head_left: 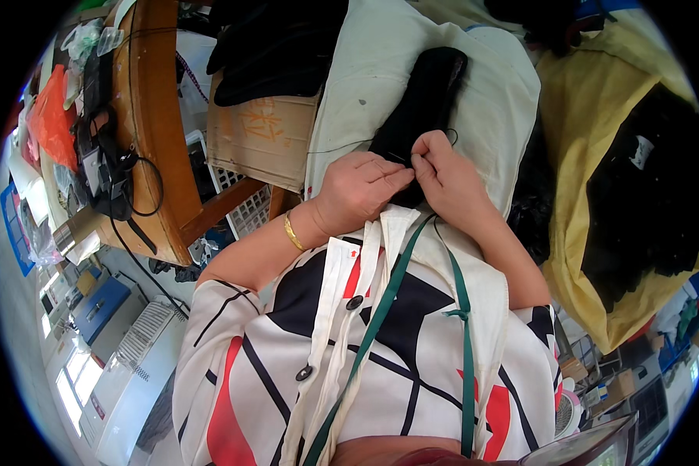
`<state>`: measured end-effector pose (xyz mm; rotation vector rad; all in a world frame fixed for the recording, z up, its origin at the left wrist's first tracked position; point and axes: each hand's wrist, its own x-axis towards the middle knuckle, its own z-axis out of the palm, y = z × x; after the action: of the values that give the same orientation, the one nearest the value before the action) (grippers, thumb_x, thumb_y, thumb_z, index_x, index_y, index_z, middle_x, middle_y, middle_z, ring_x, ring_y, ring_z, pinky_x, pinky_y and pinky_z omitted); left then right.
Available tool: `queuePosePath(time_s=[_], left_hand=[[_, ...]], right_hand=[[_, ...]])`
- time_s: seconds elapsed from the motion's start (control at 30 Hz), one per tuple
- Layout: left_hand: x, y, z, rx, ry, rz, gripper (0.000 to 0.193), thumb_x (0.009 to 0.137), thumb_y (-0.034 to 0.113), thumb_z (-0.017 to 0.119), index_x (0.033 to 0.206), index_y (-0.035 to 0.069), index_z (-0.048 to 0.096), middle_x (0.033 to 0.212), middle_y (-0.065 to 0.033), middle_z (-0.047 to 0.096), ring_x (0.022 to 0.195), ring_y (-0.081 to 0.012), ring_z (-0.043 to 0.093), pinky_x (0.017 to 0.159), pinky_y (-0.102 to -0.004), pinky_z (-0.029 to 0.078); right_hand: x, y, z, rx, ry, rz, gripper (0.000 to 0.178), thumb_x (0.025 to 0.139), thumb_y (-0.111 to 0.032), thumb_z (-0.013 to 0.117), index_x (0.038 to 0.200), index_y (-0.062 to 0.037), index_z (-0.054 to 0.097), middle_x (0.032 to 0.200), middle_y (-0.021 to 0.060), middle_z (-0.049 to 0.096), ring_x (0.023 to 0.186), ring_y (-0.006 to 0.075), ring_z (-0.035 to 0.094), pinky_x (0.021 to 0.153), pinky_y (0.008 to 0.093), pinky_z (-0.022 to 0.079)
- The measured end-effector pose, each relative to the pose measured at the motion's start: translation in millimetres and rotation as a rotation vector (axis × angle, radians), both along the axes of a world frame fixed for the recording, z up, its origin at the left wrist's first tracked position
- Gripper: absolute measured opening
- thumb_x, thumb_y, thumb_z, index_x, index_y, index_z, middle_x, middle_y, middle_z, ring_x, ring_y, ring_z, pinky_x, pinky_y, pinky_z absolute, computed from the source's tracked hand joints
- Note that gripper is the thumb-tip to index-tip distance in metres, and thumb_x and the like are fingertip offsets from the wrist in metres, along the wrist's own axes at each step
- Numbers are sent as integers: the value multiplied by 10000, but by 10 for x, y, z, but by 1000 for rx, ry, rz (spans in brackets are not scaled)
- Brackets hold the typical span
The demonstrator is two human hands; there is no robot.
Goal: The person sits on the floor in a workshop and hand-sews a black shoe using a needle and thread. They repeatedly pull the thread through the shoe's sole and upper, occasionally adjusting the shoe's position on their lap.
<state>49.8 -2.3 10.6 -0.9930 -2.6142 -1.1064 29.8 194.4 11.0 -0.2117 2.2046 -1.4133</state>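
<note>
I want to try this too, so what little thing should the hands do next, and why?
Maybe the right hand should gently straighten the small dark loop beside it. A thin dark strand stretches out past the left hand, and the two hands are close together over the black cloth, so a loose loop could perhaps snag.

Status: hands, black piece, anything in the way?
Left hand, right hand pinched at black fabric piece; contents unclear. Piece on pale cloth. Dark strand nearby; nothing visibly blocking.
</note>
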Motion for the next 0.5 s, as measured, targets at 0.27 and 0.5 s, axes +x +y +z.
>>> queuePosePath(time_s=[0.27, 0.5], left_hand=[[12, 1, 10, -42, 151, 50, 276, 654, 77, 672, 928, 61, 701, 907, -69, 673, 789, -239, 652, 667, -334, 546], [-28, -8, 63, -20, 116, 21, 260, 659, 63, 790, 896, 72, 684, 809, -52, 616, 688, -236, 614, 575, -335, 513]], right_hand=[[-245, 84, 174, 122, 264, 94, 121, 884, -128, 640, 977, -57, 609, 856, 104, 589, 742, 282, 603, 648, 367, 466], [-329, -6, -17, -23, 287, 177, 124, 902, -198, 632, 935, -79, 636, 899, 80, 581, 737, 267, 614, 636, 367, 493]])
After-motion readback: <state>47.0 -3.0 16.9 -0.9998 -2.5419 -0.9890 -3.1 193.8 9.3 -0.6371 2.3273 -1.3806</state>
